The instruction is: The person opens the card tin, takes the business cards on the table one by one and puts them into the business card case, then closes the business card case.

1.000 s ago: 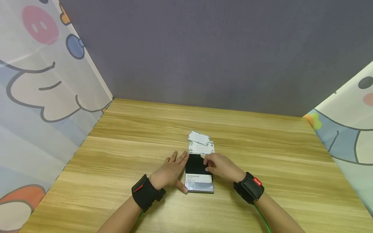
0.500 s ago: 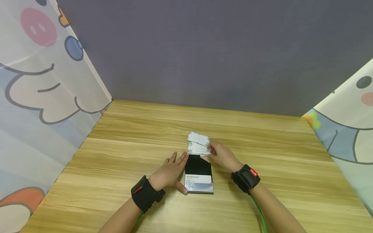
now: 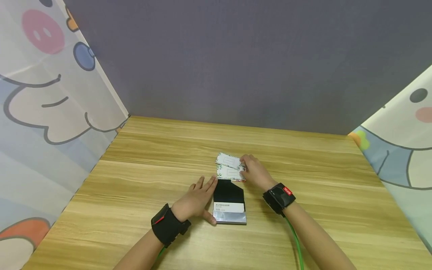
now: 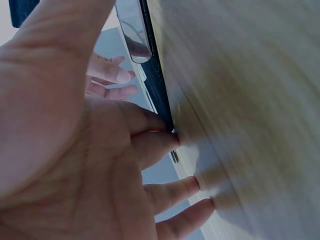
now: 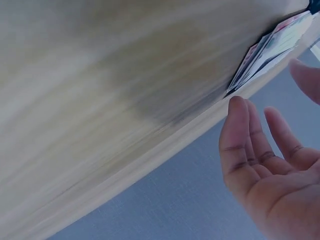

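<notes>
Lightly, left hand (image 3: pixel 194 202) and right hand (image 3: pixel 255 171) fingers apart, we should pinch the cards (image 3: pixel 228 161) nearer the table's (image 3: pixel 303 157) far edge.

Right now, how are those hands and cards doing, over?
Left hand against black case; right hand at right end of white cards; nothing visibly blocking.

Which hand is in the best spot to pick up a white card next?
Probably the right hand: it is at the edge of the white cards, thumb and fingers apart. The left hand is spread beside the black holder, farther from them.
</notes>
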`<state>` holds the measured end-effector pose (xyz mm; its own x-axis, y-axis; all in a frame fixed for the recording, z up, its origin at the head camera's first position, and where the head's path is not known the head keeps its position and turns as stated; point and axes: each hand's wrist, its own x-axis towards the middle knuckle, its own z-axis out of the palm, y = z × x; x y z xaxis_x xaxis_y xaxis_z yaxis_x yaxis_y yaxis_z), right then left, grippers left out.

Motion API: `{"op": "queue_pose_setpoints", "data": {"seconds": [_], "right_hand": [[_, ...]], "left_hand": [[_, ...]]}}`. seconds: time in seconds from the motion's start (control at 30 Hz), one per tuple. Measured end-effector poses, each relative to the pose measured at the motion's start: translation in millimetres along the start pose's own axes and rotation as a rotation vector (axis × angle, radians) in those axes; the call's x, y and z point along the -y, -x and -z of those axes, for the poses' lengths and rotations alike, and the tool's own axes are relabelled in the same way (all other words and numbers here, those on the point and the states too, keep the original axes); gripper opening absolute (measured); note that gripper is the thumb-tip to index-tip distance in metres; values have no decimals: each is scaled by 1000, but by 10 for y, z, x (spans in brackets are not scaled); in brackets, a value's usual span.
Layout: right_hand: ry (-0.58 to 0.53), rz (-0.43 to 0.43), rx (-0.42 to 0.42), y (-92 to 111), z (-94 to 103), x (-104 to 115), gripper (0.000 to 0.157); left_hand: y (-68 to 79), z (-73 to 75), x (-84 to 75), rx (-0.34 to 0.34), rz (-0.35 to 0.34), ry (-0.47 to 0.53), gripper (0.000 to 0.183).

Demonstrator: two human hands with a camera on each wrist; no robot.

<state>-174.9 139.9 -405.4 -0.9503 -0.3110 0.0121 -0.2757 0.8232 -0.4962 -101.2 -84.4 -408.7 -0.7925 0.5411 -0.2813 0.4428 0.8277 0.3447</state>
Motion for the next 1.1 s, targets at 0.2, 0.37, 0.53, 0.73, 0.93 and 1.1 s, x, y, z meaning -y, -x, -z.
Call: {"op": "queue_pose_setpoints", "data": {"seconds": [0.2, 0.37, 0.53, 0.73, 0.93, 1.1], "right_hand": [[47, -11, 33, -74, 6, 26, 45], [74, -26, 58, -119, 2, 40, 48], [74, -29, 63, -155, -7, 37, 49], [76, -37, 61, -196, -36, 26, 51], [85, -38, 52, -223, -66, 19, 50], [78, -35, 52, -233, -68, 16, 50]], "left_hand": [[0, 9, 2, -1, -4, -10, 124], [2, 19, -4, 3, -5, -10, 124], [6, 24, -7, 7, -3, 1, 124], [8, 22, -6, 6, -4, -1, 124], [14, 22, -12, 7, -6, 0, 124], [12, 17, -10, 10, -2, 1, 124]]}}
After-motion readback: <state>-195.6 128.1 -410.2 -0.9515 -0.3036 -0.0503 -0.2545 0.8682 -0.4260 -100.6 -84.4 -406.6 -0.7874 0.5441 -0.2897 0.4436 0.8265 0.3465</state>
